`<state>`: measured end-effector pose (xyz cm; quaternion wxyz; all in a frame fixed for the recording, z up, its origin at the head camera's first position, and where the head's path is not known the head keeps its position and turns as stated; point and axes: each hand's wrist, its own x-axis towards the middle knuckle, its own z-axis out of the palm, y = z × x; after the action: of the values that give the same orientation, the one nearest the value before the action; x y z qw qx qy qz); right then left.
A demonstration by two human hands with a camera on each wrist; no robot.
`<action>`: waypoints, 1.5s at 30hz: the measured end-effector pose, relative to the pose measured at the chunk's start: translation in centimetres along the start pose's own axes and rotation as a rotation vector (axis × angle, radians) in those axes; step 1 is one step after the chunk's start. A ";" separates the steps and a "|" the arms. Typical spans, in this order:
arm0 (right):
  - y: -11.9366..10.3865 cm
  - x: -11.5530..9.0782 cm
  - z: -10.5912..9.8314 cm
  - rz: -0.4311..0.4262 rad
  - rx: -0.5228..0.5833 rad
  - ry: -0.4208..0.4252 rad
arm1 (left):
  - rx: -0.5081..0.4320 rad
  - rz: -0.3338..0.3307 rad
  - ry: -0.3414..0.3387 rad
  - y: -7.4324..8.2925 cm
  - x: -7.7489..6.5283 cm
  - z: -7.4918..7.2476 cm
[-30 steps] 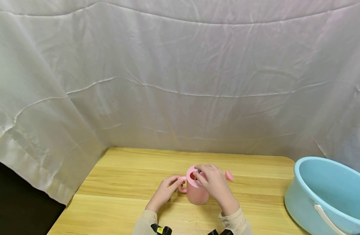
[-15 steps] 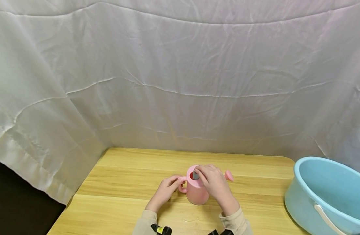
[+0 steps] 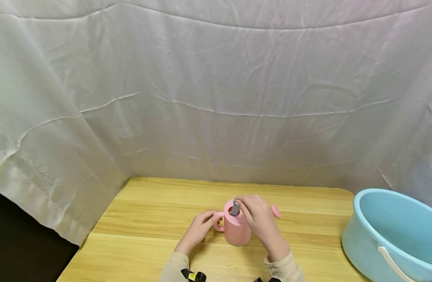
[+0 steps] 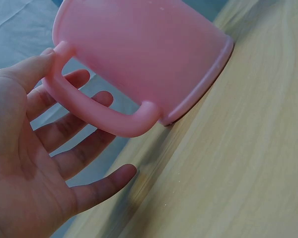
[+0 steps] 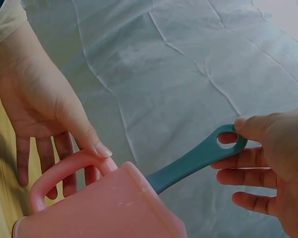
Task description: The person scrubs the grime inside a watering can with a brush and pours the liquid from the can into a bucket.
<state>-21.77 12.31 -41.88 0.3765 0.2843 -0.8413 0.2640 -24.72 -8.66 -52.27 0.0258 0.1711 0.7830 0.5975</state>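
A pink watering can (image 3: 237, 234) stands on the wooden table in the head view, its round sprinkler head (image 3: 276, 211) pointing right. Thumb and fingers of my left hand (image 3: 200, 227) pinch the upper part of its loop handle (image 4: 97, 110); the other fingers are spread loosely behind the loop. Above the top opening, my right hand (image 3: 261, 220) pinches the holed end of a flat grey-blue tool handle (image 5: 188, 163) between thumb and index finger. This handle slants down into the can, where the tool's lower part is hidden, so its kind does not show.
A large light-blue bucket (image 3: 364, 239) with a white carrying handle (image 3: 393, 263) stands at the right. Pale cloth (image 3: 216, 90) hangs behind and to the left of the wooden table (image 3: 142, 219). Small wet marks show near the table's front.
My right hand has shifted slightly up and right, and more of the grey-blue handle now shows at the can's opening. My left hand has kept its place on the loop.
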 end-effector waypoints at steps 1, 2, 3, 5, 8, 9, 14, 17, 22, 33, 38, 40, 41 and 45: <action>0.0 0.0 0.0 0.000 -0.001 -0.002 | -0.001 -0.001 -0.001 0.0 0.0 0.0; 0.0 0.0 0.0 0.000 -0.005 -0.006 | -0.001 -0.004 -0.001 0.0 0.0 0.0; -0.1 0.0 0.0 0.002 -0.009 -0.012 | -0.001 -0.005 -0.001 0.0 0.0 0.0; 0.0 0.0 0.2 0.008 -0.026 -0.034 | -0.003 -0.007 -0.004 0.0 0.1 0.0; 0.0 -0.1 0.5 0.044 -0.053 -0.107 | -0.010 -0.010 -0.009 -0.1 0.1 -0.1; 0.0 -0.2 0.6 0.061 -0.061 -0.139 | -0.012 -0.008 -0.010 -0.1 0.1 -0.1; -0.1 -0.4 1.0 0.155 -0.063 -0.266 | -0.018 -0.004 -0.013 -0.2 0.2 -0.1; -0.2 -0.5 0.9 0.188 -0.049 -0.289 | -0.021 -0.006 -0.012 -0.3 0.2 0.0; -0.2 -0.4 0.6 0.205 -0.036 -0.296 | -0.022 -0.008 -0.012 -0.3 0.1 0.0; 0.3 -0.3 0.3 0.224 -0.009 -0.301 | -0.010 -0.014 -0.012 0.0 0.0 0.0; 0.5 -0.2 -0.4 0.279 0.019 -0.350 | -0.017 -0.006 -0.009 0.0 0.0 0.0; 0.5 -0.3 -0.6 0.289 0.022 -0.364 | -0.020 -0.005 -0.007 0.0 0.0 0.0; 0.5 -0.3 -0.6 0.292 0.024 -0.366 | -0.019 -0.007 -0.006 0.0 0.0 0.0; 0.6 -0.4 -0.6 0.277 0.043 -0.348 | -0.013 -0.012 -0.004 0.0 0.0 0.0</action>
<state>-21.66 13.21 -41.93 0.1795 0.2152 -0.9187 0.2782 -24.76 -8.64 -52.32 0.0320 0.1671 0.7801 0.6020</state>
